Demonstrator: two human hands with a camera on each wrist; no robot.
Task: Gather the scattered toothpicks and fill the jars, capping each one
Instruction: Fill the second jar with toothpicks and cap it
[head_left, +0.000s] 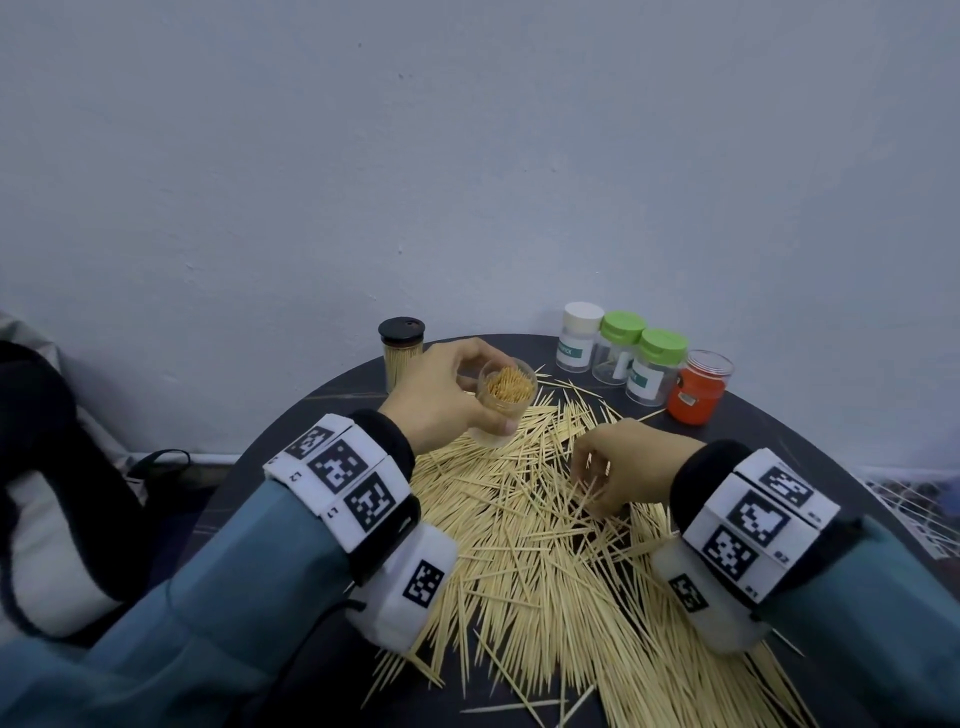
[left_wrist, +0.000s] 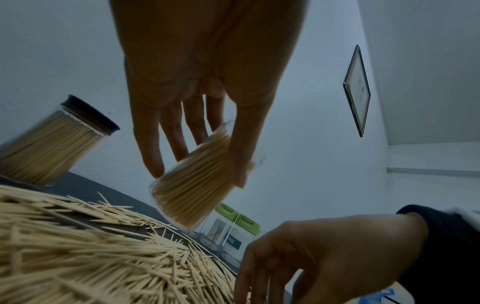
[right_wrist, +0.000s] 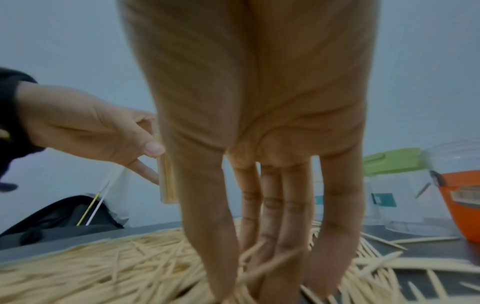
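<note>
At the far left of the dark round table (head_left: 332, 395) a black-capped jar (head_left: 401, 353) stands upright, packed with toothpicks and capped. Just right of it the left hand (head_left: 441, 395) grasps an open jar (head_left: 506, 400), fingers and thumb curled round its clear wall; the jar is uncapped, tilted, nearly full of toothpicks standing on end, and held above the far edge of the pile. The left wrist view shows the same jar (left_wrist: 197, 181) clear of the table, thumb on one side and fingers on the other. Loose toothpicks (head_left: 519, 545) cover the middle of the table in a broad heap that runs from under the left hand down to the near edge. To the right, the right hand (head_left: 623, 467) reaches down into the heap with its fingers (right_wrist: 270, 205) pointing down and drawn together among the sticks; a few toothpicks lie between the fingertips, but the blur does not let me tell how firmly they are pinched. At the far right edge stand four more jars in a row: a white-capped jar (head_left: 579, 345), two green-capped jars (head_left: 618, 348) (head_left: 655, 366) almost without contents, and an orange jar (head_left: 698, 387) with no cap visible, all close together and well apart from the hands.
</note>
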